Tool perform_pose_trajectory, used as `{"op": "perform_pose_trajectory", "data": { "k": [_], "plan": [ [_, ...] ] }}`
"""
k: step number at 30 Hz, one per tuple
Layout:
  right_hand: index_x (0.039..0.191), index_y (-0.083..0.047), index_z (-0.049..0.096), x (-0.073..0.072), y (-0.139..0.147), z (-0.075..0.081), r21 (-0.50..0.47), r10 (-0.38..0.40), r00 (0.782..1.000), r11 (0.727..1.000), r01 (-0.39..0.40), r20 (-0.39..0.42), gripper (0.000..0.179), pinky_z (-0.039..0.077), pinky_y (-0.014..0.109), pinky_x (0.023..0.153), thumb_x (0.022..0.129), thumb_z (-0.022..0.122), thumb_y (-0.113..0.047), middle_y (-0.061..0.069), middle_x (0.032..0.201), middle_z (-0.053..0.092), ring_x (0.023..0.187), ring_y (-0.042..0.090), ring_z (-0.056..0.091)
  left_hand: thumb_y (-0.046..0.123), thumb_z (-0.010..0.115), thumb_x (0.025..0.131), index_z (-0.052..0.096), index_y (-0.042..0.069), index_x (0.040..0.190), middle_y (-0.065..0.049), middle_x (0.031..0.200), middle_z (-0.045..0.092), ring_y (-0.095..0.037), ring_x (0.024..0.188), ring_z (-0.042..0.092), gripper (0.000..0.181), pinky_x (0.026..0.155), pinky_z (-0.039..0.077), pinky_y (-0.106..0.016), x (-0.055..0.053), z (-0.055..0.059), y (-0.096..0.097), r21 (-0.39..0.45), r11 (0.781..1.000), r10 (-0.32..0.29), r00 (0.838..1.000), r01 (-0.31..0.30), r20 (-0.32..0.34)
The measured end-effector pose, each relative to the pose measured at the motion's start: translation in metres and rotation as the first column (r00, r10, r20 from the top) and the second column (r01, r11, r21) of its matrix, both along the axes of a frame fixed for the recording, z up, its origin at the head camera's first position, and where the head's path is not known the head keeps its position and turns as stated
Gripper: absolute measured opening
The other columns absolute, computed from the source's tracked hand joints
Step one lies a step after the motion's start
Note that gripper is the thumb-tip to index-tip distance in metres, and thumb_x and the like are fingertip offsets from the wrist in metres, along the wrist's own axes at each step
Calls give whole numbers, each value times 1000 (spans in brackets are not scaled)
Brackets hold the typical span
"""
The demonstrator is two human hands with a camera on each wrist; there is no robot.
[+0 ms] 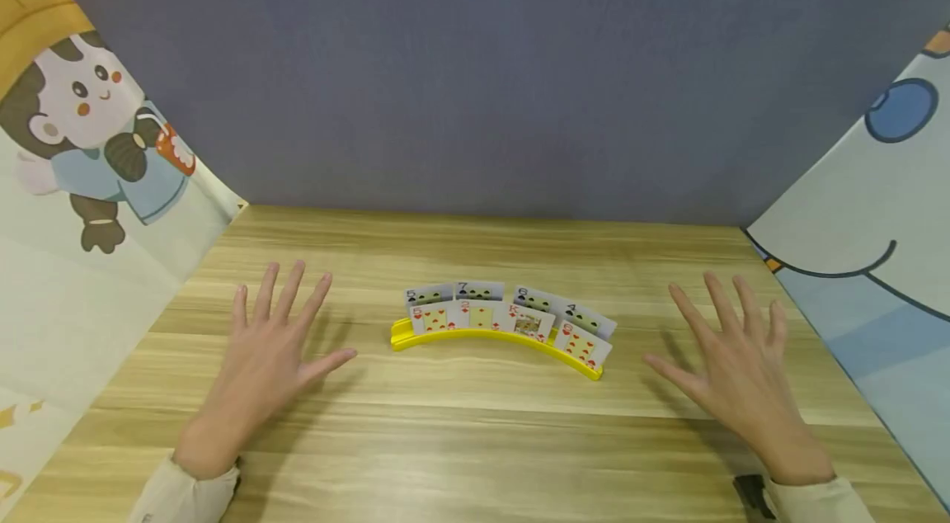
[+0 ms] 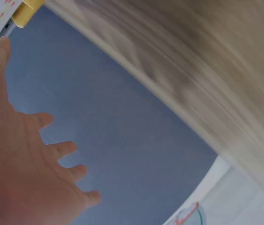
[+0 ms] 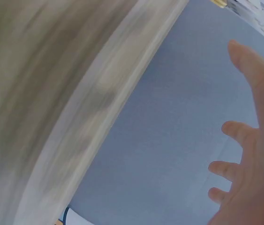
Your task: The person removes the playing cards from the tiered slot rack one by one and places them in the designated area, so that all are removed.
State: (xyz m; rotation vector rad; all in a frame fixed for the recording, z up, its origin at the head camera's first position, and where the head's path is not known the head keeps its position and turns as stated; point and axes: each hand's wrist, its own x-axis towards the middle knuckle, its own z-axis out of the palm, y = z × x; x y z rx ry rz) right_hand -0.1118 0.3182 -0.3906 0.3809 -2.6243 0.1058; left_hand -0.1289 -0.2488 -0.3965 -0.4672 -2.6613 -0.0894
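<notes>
A curved yellow card holder stands on the wooden table, with playing cards upright in two rows. Its front row shows red cards, among them a five, a two, a king and a six. Behind them stand black cards, including a seven and a four. To the left of the holder, my left hand is spread palm down, holding nothing. My right hand is spread likewise on the other side, apart from the cards. Both thumbs point inward toward the holder.
The wooden table runs back to a dark grey-blue panel. A cartoon-printed wall borders the left side, and another printed wall borders the right.
</notes>
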Motion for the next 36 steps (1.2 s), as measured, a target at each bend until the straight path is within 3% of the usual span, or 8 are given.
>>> {"op": "perform_pose_trajectory", "data": {
  "k": [9,13,19,22,27,33,35,36],
  "plan": [
    [149,-21,47,-3,-7,9,-47,107,990,993,-112,-93,92,7,74,110,79,54,-81,21,151,39,144,43,22,70,63,82,29,20,157,-18,163,19,-44,148,13,96,110,15,-73,-6,-1,17,60,992,-114,992,110,62],
    [140,-16,57,-2,-18,16,-83,158,979,982,-170,-130,81,13,71,110,84,54,-74,21,141,50,135,44,34,65,65,84,29,16,157,-21,162,19,-48,146,17,95,110,20,-70,-9,1,24,107,983,-162,981,150,110],
    [119,-10,70,5,-33,23,-130,221,960,961,-244,-172,61,22,64,108,89,57,-62,15,122,64,120,41,48,61,65,88,22,18,160,-15,165,9,-44,147,16,93,105,33,-69,-10,5,34,195,967,-205,952,162,227],
    [110,-7,72,9,-41,26,-157,260,942,943,-295,-211,56,29,60,99,93,55,-57,14,111,68,111,39,53,58,64,90,20,20,160,-13,166,8,-43,147,18,91,102,37,-69,-11,6,40,258,952,-238,925,162,297],
    [97,-5,74,13,-54,31,-195,301,906,910,-366,-298,50,33,51,85,97,53,-50,11,93,71,92,32,58,56,65,91,21,18,160,-15,165,10,-46,143,26,91,102,37,-67,-15,5,49,348,920,-315,865,177,392],
    [92,-6,74,17,-69,37,-239,361,874,863,-446,-326,40,38,32,84,100,52,-39,3,88,72,78,20,62,45,71,91,34,8,154,-18,158,31,-39,136,42,82,106,39,-60,-21,1,56,437,873,-408,816,217,410],
    [94,-6,74,18,-73,37,-232,386,874,858,-458,-297,39,41,30,82,101,51,-37,2,90,72,79,19,63,37,73,91,39,5,150,-18,152,40,-35,131,50,75,105,43,-53,-25,-1,58,484,846,-447,793,224,414],
    [95,-6,74,19,-75,36,-225,391,878,862,-455,-276,40,43,29,81,102,50,-37,1,91,72,80,18,64,31,74,91,42,3,147,-18,148,44,-34,128,53,70,104,45,-49,-27,-1,60,519,825,-475,774,225,420]
  ]
}}
